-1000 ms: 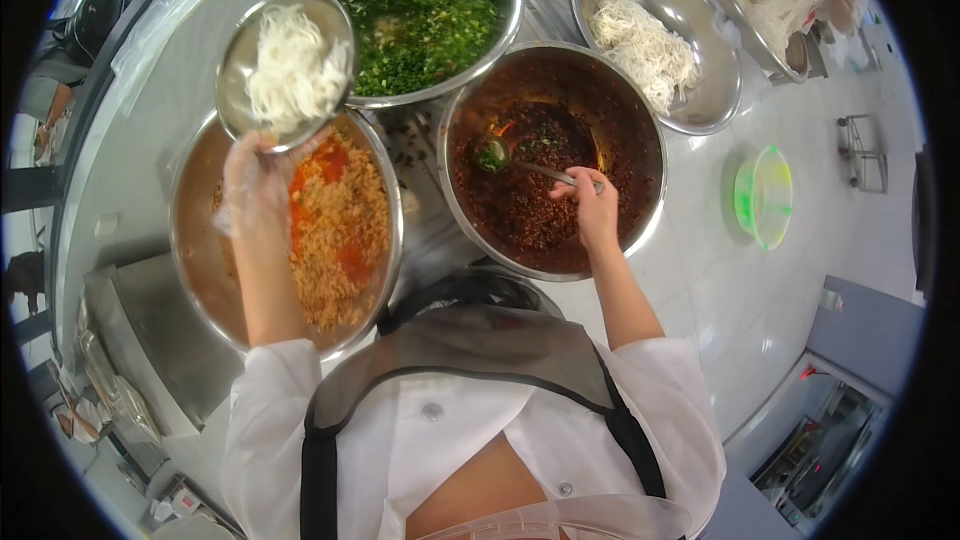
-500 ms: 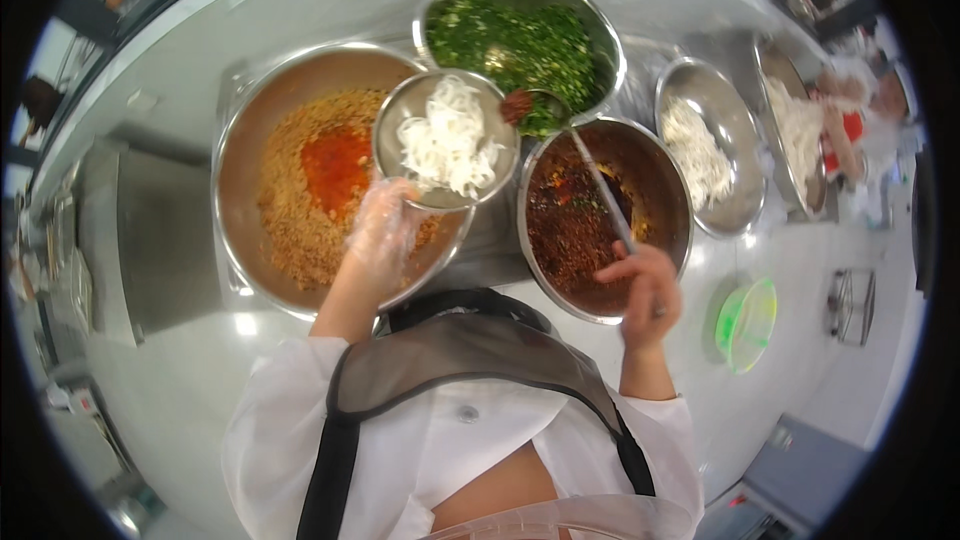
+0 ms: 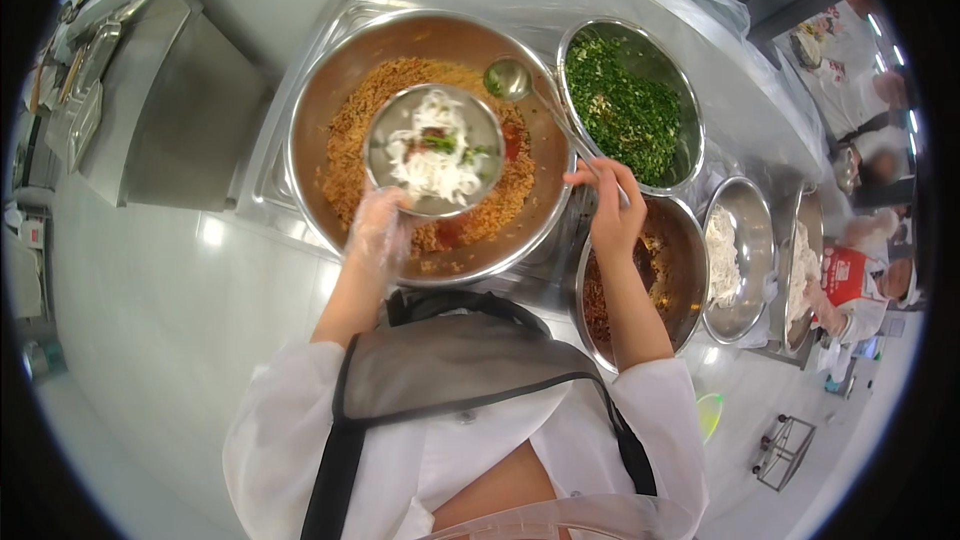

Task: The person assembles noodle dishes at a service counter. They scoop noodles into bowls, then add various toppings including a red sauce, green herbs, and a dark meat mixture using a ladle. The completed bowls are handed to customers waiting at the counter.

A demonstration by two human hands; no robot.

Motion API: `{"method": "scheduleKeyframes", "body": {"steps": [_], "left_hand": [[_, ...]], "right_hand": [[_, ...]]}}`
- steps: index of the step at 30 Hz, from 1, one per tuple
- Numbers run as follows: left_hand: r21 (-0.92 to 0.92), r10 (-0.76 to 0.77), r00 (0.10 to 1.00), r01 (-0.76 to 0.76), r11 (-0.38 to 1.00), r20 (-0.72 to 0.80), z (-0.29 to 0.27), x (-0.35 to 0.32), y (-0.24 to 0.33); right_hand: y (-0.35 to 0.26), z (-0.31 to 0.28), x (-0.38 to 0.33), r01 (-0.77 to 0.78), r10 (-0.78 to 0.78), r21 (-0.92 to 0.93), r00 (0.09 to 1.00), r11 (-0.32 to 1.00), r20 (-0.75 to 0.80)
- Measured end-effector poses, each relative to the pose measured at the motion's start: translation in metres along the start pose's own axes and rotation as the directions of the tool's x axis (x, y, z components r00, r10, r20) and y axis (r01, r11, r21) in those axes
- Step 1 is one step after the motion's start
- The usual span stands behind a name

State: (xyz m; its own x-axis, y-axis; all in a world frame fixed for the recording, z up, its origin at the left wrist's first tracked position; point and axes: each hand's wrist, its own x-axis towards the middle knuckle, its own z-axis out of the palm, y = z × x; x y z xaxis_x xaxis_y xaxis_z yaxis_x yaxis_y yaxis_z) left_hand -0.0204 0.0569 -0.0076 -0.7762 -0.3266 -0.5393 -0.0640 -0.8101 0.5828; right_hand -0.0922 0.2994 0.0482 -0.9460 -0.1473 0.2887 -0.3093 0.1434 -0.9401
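My left hand (image 3: 380, 232), in a clear plastic glove, grips the near rim of a small metal bowl (image 3: 376, 162). Inside it lie white noodle-like strips (image 3: 430, 180), topped with chopped greens and a dark reddish dab. The bowl is held over a large metal basin (image 3: 306, 155) of brown crumbly food (image 3: 385, 90) with red oil. My right hand (image 3: 614, 202) is closed round the long handle of a metal ladle (image 3: 512, 79). The ladle's head hangs over the basin's far right part, with some green bits in it.
Right of the basin stands a bowl of chopped greens (image 3: 630, 110). Nearer me is a bowl of dark red-brown sauce (image 3: 688, 275), partly under my right forearm. Two more metal bowls hold white strips (image 3: 722, 255). A person in a red apron (image 3: 845, 275) works at the far right.
The view has swung left. My right hand has brought the ladle from above the greens to the large basin. Greens and a reddish dab now top the white strips in the small bowl.
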Motion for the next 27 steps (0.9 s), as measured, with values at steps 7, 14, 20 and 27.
{"method": "scheduleKeyframes", "body": {"steps": [7,14,20,27], "left_hand": [[0.024,0.197,0.98,-0.197,0.98,-0.031,-0.05,0.016,0.04],[0.021,0.202,0.979,-0.202,0.979,-0.025,-0.068,0.019,0.044],[0.08,0.188,0.979,-0.181,0.98,-0.083,-0.055,0.016,0.043],[0.186,0.212,0.97,-0.189,0.964,-0.116,-0.042,0.029,0.031]], "right_hand": [[0.094,0.044,0.012,0.069,0.017,-0.407,0.979,0.911,0.204],[0.099,0.063,-0.003,-0.203,0.275,-0.274,0.927,0.94,0.254],[0.071,0.037,0.028,-0.578,0.568,0.106,0.816,0.809,0.111],[-0.021,0.014,0.038,-0.4,0.377,0.196,0.915,0.895,0.143]]}}
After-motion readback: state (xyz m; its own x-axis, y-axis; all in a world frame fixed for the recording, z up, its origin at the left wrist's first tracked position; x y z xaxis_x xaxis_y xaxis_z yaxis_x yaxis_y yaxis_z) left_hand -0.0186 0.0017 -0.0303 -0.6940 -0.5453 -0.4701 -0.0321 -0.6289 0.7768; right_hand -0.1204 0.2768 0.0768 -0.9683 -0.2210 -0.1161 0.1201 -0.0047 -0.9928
